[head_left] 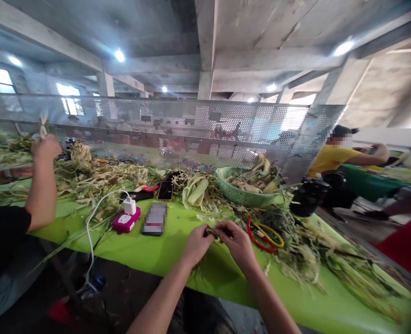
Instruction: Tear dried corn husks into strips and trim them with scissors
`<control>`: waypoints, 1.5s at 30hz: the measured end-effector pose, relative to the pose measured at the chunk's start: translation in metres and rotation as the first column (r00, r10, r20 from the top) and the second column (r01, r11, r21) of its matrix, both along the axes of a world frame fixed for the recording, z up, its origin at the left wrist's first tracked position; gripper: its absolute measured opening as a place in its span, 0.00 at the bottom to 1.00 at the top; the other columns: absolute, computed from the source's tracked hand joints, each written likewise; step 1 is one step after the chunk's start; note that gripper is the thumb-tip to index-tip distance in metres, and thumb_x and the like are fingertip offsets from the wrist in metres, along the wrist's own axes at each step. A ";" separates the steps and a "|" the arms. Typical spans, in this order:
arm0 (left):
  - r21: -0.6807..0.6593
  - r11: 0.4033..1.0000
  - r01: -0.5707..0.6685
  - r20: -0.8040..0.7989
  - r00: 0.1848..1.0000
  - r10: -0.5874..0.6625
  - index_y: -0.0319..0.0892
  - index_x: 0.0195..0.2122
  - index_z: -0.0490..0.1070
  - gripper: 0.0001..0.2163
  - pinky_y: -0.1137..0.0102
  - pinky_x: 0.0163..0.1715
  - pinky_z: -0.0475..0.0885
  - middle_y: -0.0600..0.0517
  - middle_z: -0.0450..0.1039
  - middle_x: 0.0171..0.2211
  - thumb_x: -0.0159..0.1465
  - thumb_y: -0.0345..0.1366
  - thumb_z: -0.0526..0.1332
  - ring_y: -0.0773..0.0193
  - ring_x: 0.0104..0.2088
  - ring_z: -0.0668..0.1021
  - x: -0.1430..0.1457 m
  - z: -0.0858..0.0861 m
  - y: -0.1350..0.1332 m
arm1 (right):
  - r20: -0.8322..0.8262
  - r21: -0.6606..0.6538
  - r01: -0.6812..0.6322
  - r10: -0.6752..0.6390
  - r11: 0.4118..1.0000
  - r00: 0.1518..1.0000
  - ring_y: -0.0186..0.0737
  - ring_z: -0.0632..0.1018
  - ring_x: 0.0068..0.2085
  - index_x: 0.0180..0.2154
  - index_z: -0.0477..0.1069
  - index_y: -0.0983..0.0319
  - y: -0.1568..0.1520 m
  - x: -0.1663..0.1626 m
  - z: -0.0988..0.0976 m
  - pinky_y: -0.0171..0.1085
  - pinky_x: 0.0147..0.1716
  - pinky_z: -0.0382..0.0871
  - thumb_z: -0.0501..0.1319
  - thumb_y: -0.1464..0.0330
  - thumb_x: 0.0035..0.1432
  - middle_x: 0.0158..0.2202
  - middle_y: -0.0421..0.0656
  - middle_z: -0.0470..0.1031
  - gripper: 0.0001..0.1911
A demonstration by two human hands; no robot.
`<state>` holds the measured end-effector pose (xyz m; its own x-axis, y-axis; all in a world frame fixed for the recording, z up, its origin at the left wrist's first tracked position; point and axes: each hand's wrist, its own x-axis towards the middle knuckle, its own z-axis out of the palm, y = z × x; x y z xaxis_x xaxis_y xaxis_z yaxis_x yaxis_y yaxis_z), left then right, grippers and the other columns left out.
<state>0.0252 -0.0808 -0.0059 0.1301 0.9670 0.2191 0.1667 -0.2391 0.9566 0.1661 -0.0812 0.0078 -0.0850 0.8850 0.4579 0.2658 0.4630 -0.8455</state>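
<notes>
Above us spans a concrete ceiling (257,28); a perforated metal screen (198,116) stands behind our lime-green table (136,252). Over its near side, our left hand (197,243) and right hand (237,239) are close together. A magenta power block (131,222) bears a blurred, unreadable white label (124,219). Our fingertips (222,226) pinch a small plant wisp (211,231).

**Green worktop (136,252) strewn with husks (196,192)**

The left hand (199,242) and right hand (235,236) pinch a plant strand (210,231). A phone (154,219) lies to their left, scissors (265,238) to their right, a basket (246,197) behind.
</notes>
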 end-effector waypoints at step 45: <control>0.014 0.999 0.039 0.013 0.999 -0.039 0.40 0.28 0.69 0.03 0.73 0.28 0.60 0.56 0.64 0.22 0.53 0.33 0.58 0.67 0.26 0.66 0.000 -0.006 0.001 | 0.193 0.017 -0.023 0.019 1.000 0.981 0.39 0.72 0.31 0.29 0.74 0.61 0.001 0.007 0.001 0.35 0.31 0.64 0.61 0.67 0.51 0.28 0.41 0.72 0.04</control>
<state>0.0253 -0.0794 -0.0116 0.1645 0.9582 0.2342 0.1444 -0.2582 0.9552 0.1731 -0.0800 0.0090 -0.1918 0.8733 0.4479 0.4128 0.4858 -0.7704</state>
